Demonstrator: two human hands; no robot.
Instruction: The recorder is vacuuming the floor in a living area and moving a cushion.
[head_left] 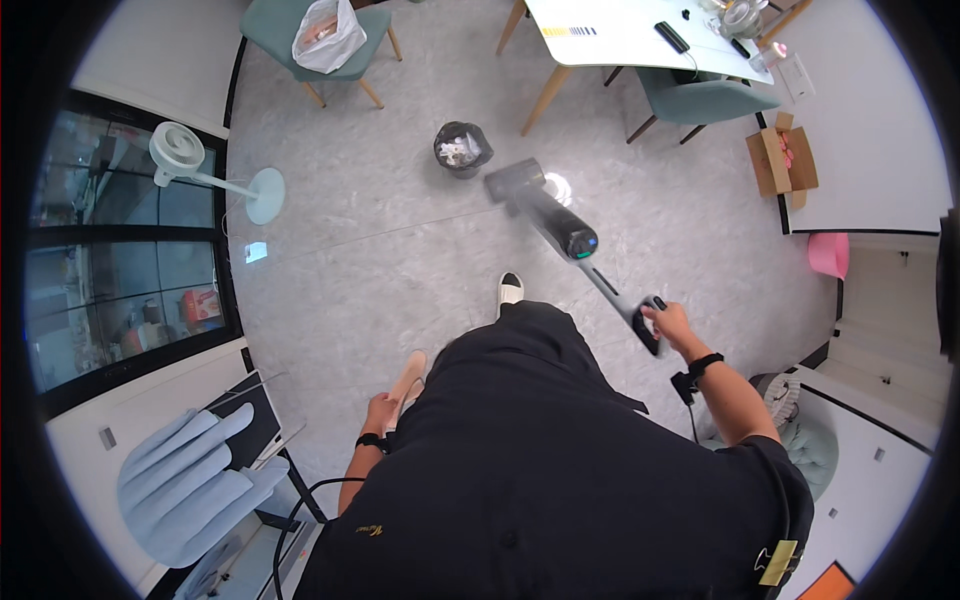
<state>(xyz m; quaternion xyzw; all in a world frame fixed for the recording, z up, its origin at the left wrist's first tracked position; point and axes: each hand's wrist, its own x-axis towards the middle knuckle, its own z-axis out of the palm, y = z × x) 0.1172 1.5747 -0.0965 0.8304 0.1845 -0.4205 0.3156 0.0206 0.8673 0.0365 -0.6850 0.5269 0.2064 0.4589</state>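
Observation:
My right hand (669, 325) is wrapped round the black loop handle of a grey and black stick floor cleaner (612, 296). Its tube runs forward and left to a dark, motion-blurred floor head (514, 181) on the grey floor. The head lies just right of a small waste bin (461, 150) with a black liner and white rubbish inside. My left hand (380, 410) hangs low by my left side, beside a pale shape near my foot; its fingers are too small and partly hidden to read. A light slipper (510, 289) shows on one foot.
A white table (620, 38) and a green chair (690, 100) stand ahead right; another chair (262, 35) holds a white bag. At left are a pale fan (265, 196) and glass-door cabinet. An open carton (770, 160) and pink bin (828, 256) line the right wall.

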